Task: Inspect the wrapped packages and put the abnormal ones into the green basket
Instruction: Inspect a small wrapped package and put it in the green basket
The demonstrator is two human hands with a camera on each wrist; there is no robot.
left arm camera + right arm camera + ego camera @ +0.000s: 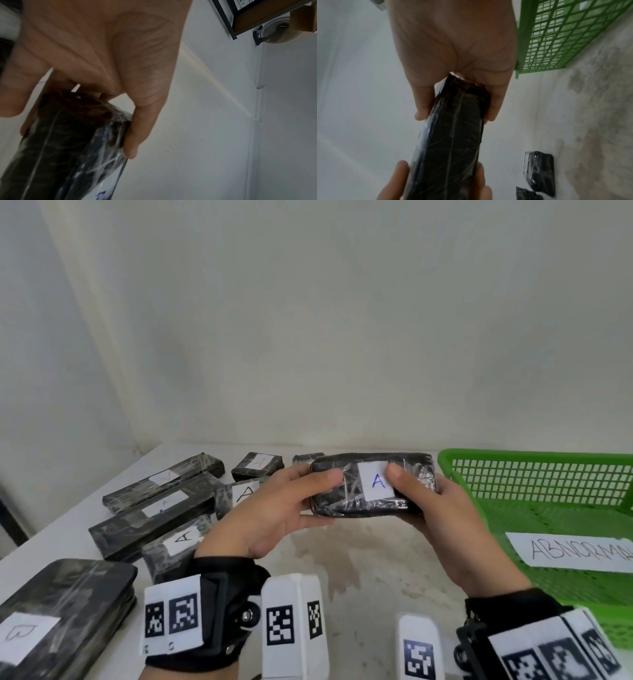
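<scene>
Together, left hand (274,508) and right hand (442,518) grip a wrapped package (356,491) labelled "A"; green basket (534,457) at three o'clock.

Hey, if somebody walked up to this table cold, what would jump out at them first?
First, the black wrapped package held up at the centre by both hands, left hand and right hand on its ends, its white label showing a blue A. Next, the bright green basket at the right, with a paper sign reading ABNORMA, cut off by the frame edge. At the left, more wrapped packages lie on the table, most labelled A.
</scene>
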